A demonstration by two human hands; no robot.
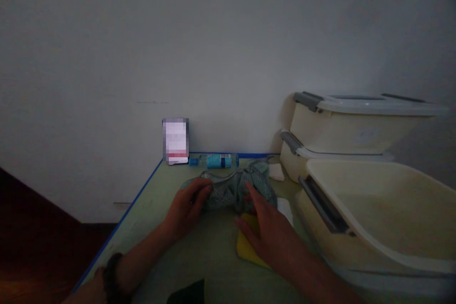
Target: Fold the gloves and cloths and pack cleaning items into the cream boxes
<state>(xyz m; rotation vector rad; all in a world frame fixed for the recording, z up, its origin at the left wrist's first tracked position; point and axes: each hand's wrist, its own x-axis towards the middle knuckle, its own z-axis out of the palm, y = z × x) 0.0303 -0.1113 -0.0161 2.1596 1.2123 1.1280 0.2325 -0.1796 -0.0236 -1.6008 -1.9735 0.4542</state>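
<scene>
A grey-green mesh bag with cloth inside (pixel 237 189) lies bunched on the pale green table (pixel 160 204). My left hand (pixel 188 208) grips its left end with curled fingers. My right hand (pixel 265 232) rests against the bag's right side with fingers stretched forward, thumb out to the left. Under my right hand lies a yellow cloth (pixel 245 248), and a white cloth (pixel 286 209) peeks out beside it.
A water bottle (pixel 214 161) lies on its side at the table's back edge by the wall, next to a small card (pixel 175 141). Two lidded cream bins (pixel 356 123) are stacked at right, with an open cream tub (pixel 377 209) in front. A dark object (pixel 187 293) sits at the near edge.
</scene>
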